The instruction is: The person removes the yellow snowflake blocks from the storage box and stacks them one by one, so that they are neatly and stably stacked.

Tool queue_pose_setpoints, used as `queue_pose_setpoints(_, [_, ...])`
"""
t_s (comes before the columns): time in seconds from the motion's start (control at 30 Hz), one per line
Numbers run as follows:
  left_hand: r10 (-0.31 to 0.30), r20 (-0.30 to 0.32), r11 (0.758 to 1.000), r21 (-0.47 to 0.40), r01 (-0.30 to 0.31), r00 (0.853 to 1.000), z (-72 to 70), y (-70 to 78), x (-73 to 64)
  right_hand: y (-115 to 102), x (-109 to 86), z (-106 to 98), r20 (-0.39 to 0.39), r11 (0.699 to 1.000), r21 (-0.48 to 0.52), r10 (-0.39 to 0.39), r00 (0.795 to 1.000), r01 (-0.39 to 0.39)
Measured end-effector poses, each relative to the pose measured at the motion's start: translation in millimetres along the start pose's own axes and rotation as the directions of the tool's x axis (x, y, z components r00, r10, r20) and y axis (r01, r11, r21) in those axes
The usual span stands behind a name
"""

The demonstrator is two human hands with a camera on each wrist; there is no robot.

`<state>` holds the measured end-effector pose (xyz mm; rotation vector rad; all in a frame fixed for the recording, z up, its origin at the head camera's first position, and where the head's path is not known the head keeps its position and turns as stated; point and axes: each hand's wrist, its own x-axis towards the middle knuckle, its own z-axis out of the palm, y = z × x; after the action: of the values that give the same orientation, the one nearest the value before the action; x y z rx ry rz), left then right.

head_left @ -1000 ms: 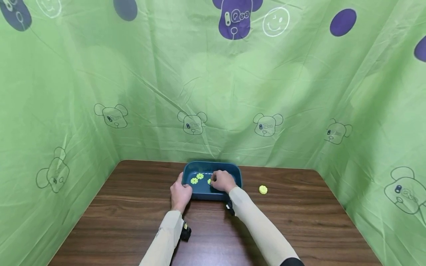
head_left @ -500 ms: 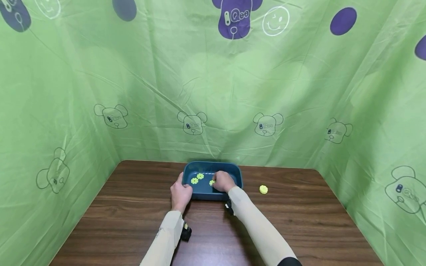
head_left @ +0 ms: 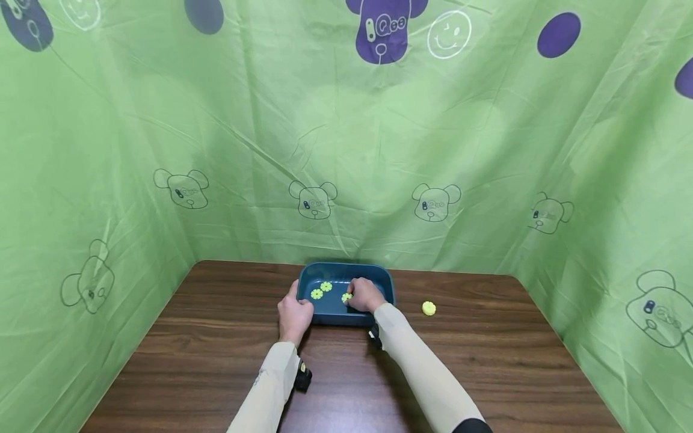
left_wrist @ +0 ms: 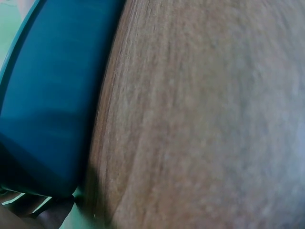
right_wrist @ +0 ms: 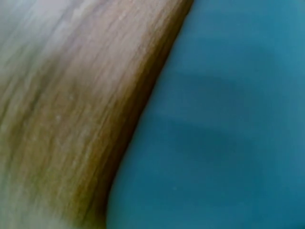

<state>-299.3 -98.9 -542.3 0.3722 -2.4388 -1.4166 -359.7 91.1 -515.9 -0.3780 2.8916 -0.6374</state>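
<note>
A dark blue rectangular plastic bin [head_left: 332,319] stands at the back of the table. My left hand [head_left: 295,313] grips its left end, thumb at the near corner and a finger along the side; in the left wrist view, fingertips [left_wrist: 55,214] show at the corner below the bin's wall [left_wrist: 57,95]. Inside the bin lie two pale yellow flower-shaped pieces [head_left: 326,287]. My right hand [head_left: 366,294] reaches over the near wall with curled fingers and pinches a third flower-shaped piece [head_left: 346,297] low in the bin. The right wrist view shows just the bin's outer wall [right_wrist: 214,133].
A thicker yellow scalloped piece [head_left: 429,308] sits on the brown wooden table [head_left: 487,361], right of the bin. A green printed curtain [head_left: 368,234] hangs behind and at both sides, close to the bin's far wall. Small black wrist cameras [head_left: 303,377] hang under both sleeves.
My right hand has shifted slightly right and down inside the bin, and more of the flower-shaped piece at its fingertips shows. My left hand and the bin have stayed in place.
</note>
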Motion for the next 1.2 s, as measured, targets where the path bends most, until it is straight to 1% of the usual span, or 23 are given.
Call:
queue_pose_setpoints(0.1, [0.012, -0.007, 1.0, 0.005, -0.012, 1.0, 1.1, -0.3, 0.4, 1, -1.6, -2, -0.005, 1.0, -0.002, 0.005, 1.0, -0.005])
queue_pose_setpoints(0.17, [0.009, -0.006, 1.0, 0.004, -0.009, 1.0, 1.3, -1.0, 0.9, 1, -2.3, -3, -0.003, 1.0, -0.007, 0.0, 1.0, 0.0])
queue_pose_setpoints(0.27, [0.007, -0.007, 1.0, -0.002, -0.007, 1.0, 1.4, -2.3, 1.0, 2, -4.1, -6, -0.004, 1.0, -0.017, -0.012, 1.0, 0.012])
queue_pose_setpoints(0.33, [0.008, -0.005, 1.0, -0.003, -0.008, 1.0, 1.6, -2.8, 0.5, 2, -6.3, -9, -0.006, 1.0, -0.005, -0.029, 1.0, 0.029])
queue_pose_setpoints(0.43, [0.013, -0.001, 1.0, 0.002, -0.013, 1.0, 1.8, -3.1, 0.0, 4, -10.3, -14, -0.021, 0.997, 0.041, -0.072, 0.997, 0.073])
queue_pose_setpoints(0.53, [0.015, -0.002, 1.0, 0.001, -0.015, 1.0, 1.7, -2.9, -0.1, 9, -13.0, -19, -0.059, 0.986, 0.098, -0.128, 0.99, 0.133])
queue_pose_setpoints(0.67, [0.016, -0.004, 1.0, 0.004, -0.016, 1.0, 1.7, -3.0, 1.5, 18, -13.9, -32, -0.125, 0.967, 0.184, -0.154, 0.98, 0.175])
queue_pose_setpoints(0.8, [0.016, -0.004, 1.0, 0.016, -0.016, 1.0, 1.5, -3.0, 2.9, 29, -14.8, -55, -0.171, 0.941, 0.284, -0.138, 0.976, 0.182])
queue_pose_setpoints(0.9, [0.015, -0.001, 1.0, 0.014, -0.015, 1.0, 0.7, -2.3, 2.3, 43, -17.6, -72, -0.183, 0.931, 0.325, -0.109, 0.977, 0.165])
queue_pose_setpoints(1.1, [0.022, -0.012, 1.0, 0.02, -0.022, 1.0, 0.4, -1.2, 0.2, 75, -31.3, -97, -0.147, 0.922, 0.381, -0.018, 0.989, 0.073])
queue_pose_setpoints(1.2, [0.028, -0.021, 0.999, 0.026, -0.027, 0.999, 0.9, -0.3, 0.0, 93, -38.9, -104, -0.139, 0.933, 0.358, 0.001, 0.99, 0.049])
